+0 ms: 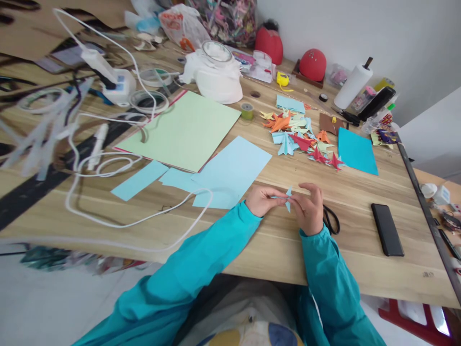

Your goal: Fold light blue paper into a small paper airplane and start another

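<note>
Between my two hands is a small light blue folded paper crane (288, 205), its pointed parts showing above and below my fingertips. My left hand (262, 201) pinches it from the left. My right hand (308, 207) pinches it from the right with thumb and finger, the other fingers raised and curled. Beyond my hands lies a pile of folded paper cranes (284, 142) in orange, red, yellow and blue. Light blue sheets (239, 168) lie left of my hands, with a cut blue strip (139, 180) farther left.
A black phone (387, 229) lies at right, a black cord loop (332, 220) by my right wrist. Bright blue paper (357, 150) sits behind. White cable (144, 225) winds across the left side. Green paper (183, 129), a white cap (216, 79) and a tape measure (283, 79) are farther back.
</note>
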Action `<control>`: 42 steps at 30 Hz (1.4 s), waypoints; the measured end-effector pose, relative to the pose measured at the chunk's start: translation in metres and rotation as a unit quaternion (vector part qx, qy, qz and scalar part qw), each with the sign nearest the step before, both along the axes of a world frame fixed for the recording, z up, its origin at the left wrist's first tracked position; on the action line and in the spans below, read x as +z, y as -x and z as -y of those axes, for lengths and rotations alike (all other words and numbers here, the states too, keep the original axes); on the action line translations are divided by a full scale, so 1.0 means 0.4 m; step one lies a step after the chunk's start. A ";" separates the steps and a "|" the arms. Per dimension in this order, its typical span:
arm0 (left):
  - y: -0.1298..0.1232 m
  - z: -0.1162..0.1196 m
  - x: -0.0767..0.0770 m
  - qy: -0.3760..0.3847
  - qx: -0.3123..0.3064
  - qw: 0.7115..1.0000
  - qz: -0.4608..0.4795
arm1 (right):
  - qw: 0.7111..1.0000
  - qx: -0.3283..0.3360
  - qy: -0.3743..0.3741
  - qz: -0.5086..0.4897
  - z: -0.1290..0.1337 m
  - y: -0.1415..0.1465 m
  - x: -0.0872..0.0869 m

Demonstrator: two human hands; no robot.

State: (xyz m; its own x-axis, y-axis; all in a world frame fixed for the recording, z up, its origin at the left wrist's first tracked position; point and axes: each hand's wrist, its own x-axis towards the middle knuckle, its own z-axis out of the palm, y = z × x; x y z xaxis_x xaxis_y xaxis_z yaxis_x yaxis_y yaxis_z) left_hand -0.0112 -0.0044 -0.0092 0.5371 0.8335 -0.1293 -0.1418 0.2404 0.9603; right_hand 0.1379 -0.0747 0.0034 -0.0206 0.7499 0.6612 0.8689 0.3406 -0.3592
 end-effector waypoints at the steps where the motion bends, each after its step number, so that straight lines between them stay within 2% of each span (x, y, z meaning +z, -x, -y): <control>1: 0.000 0.000 0.002 0.010 -0.007 1.000 0.006 | 1.000 0.001 0.000 -0.007 0.000 -0.001 0.002; 9: 0.006 -0.003 0.016 0.038 0.007 0.999 0.018 | 0.999 0.010 -0.020 -0.025 0.003 0.004 -0.002; 18: 0.027 -0.020 0.012 0.110 -0.091 0.986 0.090 | 0.999 -0.008 -0.033 -0.032 0.004 0.002 0.010; 21: 0.032 -0.022 0.009 0.093 -0.092 0.987 0.089 | 0.999 -0.011 -0.033 -0.029 0.002 -0.002 0.011; 25: 0.035 -0.023 0.007 0.045 -0.052 0.996 0.055 | 0.999 -0.013 -0.028 -0.027 0.000 -0.006 0.012; 28: 0.032 -0.023 0.008 0.046 -0.032 0.997 0.053 | 0.999 -0.010 -0.028 -0.027 0.000 -0.007 0.012; 34: 0.031 -0.027 0.011 0.070 -0.049 0.993 0.084 | 0.999 -0.013 -0.032 -0.026 -0.002 -0.011 0.010; 42: 0.034 -0.029 0.011 0.023 -0.047 0.994 0.100 | 0.998 -0.022 -0.044 -0.032 -0.001 -0.016 0.010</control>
State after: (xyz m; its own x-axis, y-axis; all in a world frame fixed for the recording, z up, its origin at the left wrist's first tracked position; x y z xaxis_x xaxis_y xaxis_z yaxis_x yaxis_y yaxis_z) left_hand -0.0249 0.0073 -0.0047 0.6305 0.7746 -0.0498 -0.3028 0.3046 0.9031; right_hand 0.1443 -0.0741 0.0072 0.0557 0.6881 0.7234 0.8600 0.3350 -0.3849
